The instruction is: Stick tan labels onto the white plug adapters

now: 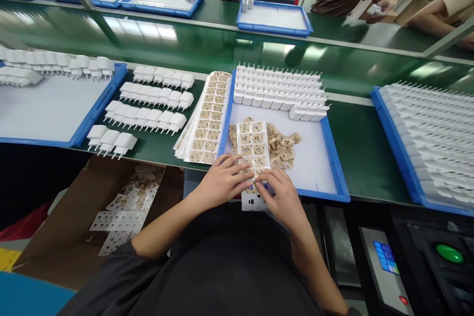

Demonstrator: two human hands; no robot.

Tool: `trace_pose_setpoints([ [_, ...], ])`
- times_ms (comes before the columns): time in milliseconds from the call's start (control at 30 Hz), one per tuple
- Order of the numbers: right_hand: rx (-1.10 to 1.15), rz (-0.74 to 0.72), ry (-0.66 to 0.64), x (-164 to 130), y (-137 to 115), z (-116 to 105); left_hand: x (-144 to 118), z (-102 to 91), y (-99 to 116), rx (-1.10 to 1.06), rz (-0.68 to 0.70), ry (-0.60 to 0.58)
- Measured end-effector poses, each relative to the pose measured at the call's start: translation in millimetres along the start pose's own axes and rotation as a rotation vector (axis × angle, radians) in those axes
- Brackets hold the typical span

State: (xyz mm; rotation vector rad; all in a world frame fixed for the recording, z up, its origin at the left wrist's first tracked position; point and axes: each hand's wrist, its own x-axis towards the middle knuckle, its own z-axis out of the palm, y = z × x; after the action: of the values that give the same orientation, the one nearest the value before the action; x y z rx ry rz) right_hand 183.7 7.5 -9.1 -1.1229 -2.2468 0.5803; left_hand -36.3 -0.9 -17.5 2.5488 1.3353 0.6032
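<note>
A white sheet of tan stickers (pixel 253 145) lies over the front of the middle blue tray (pixel 337 168), its bare lower end jutting past the edge toward me. My left hand (pixel 225 177) rests on the sheet's left side, fingers stretched out flat. My right hand (pixel 283 195) is at its right side, thumb and forefinger pinched at a sticker; the sticker itself is mostly hidden by the fingers. A heap of loose tan pieces (pixel 283 145) lies beside the sheet. Behind it stand rows of white plug adapters (pixel 277 89), pins upward.
Left of the tray lies a stack of sticker sheets (pixel 209 123), then rows of adapters (pixel 148 94) and another blue tray (pixel 83 131). A full adapter tray (pixel 425 153) stands right. Below left, a cardboard box (pixel 66 217) holds used sheets. Other people work across the bench.
</note>
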Motion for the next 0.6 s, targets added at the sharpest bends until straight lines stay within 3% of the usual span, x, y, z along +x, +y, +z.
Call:
trace_pose_setpoints([
  [233,0.39,0.002,-0.099,-9.5,1.4,-21.2,2.9,-7.0,0.1,0.02,-0.06,-0.066],
  [333,0.42,0.061,-0.162,-15.2,4.6,-28.9,20.4,-13.6,-4.1,0.036,-0.025,-0.064],
  [433,0.433,0.093,-0.182,-18.4,7.0,-31.1,66.0,-18.0,-8.9,0.072,0.027,-0.044],
  [600,0.462,0.137,-0.164,-20.4,9.3,-28.9,181.5,-0.9,-11.0,0.205,0.022,0.062],
])
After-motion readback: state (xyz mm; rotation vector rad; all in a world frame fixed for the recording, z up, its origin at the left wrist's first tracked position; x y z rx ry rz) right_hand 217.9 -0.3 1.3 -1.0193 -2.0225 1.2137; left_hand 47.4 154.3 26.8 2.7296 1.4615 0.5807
